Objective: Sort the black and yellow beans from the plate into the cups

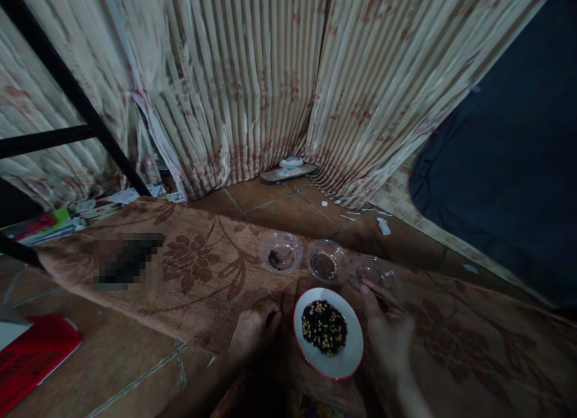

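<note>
A white plate with a red rim carries a heap of mixed black and yellow seeds or beans. My right hand, just right of the plate, pinches a slim pair of tweezers at the near side of the right clear bowl; what lies in that bowl is hard to make out. Some yellow pieces sit in the middle clear bowl, and a few black ones in the left clear bowl. My left hand rests curled on the cloth left of the plate, with nothing visible in it.
A brown flowered cloth covers the low, narrow surface. A blurred-out dark object lies at its left. Beyond are striped curtains, a skateboard and white scraps on the tiled floor. A red item is at lower left.
</note>
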A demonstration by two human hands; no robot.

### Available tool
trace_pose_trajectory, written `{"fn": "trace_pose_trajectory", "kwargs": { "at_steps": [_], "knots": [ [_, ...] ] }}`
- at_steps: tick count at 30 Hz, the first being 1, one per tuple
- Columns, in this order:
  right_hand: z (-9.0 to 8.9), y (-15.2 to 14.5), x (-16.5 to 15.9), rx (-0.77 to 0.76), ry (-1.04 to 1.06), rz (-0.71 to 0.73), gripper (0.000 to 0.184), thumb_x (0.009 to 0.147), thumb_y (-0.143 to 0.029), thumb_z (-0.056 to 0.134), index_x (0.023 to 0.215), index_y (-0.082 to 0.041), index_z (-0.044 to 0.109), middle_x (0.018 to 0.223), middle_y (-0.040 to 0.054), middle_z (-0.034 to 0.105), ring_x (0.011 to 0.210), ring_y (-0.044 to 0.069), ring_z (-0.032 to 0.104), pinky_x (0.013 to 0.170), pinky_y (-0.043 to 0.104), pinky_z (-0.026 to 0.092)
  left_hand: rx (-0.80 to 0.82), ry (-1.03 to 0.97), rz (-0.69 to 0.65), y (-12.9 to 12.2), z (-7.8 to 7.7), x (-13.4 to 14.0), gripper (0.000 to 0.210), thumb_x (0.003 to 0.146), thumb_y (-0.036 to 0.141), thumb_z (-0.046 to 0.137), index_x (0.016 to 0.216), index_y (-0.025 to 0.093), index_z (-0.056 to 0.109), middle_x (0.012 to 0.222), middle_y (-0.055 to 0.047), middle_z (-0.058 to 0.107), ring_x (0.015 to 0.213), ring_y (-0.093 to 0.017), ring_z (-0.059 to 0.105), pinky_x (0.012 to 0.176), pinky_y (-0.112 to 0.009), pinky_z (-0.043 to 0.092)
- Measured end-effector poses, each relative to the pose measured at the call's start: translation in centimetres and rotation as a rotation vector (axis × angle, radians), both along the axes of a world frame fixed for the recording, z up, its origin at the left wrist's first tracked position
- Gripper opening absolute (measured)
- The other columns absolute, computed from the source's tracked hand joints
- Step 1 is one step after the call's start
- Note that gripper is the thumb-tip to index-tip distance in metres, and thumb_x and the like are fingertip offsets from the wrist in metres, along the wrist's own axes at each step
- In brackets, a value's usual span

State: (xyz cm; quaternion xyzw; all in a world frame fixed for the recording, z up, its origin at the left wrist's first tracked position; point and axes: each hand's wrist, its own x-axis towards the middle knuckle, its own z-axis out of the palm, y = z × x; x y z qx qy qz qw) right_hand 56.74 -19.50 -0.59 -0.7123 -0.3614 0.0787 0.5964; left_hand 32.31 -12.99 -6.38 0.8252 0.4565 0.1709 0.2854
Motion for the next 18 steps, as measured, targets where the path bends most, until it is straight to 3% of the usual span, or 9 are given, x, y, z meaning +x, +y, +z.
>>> {"fn": "trace_pose_trajectory", "kwargs": {
  "at_steps": [7,13,18],
  "knots": [
    [-0.3,-5.3,0.5,-0.142,0.133,-0.147,0.03,0.068,-0.043,0.071,0.078,-0.015,0.073,0.088,0.0117,0.075,0.086,0.029,0.069,0.085,0.045,0.052,-0.038,-0.018,0.039,0.0,-0.3,0.1,0.012,0.088,0.024,0.05,0.085,0.025,0.062,0.087,0.0,0.069,0.081,-0.015,0.063,0.073,-0.024,0.043],
    [-1.5,-9.0,0.7,-0.308,0.103,-0.085,0.031,0.068,-0.047,0.07,0.078,-0.018,0.074,0.09,0.0105,0.074,0.088,0.028,0.068,0.08,0.04,0.054,0.015,0.004,0.036,0.1,-0.4,0.2,0.014,0.089,0.024,0.049,0.084,0.024,0.062,0.084,0.0,0.068,0.077,-0.014,0.063,0.071,-0.023,0.042],
    [-3.2,-10.1,0.2,-0.339,0.076,-0.02,0.031,0.072,-0.048,0.068,0.082,-0.019,0.073,0.09,0.0101,0.074,0.085,0.026,0.069,0.068,0.033,0.056,0.004,0.027,0.036,0.0,-0.3,0.3,0.013,0.088,0.025,0.05,0.086,0.025,0.063,0.086,0.001,0.07,0.076,-0.014,0.063,0.071,-0.023,0.042]
  ]
}}
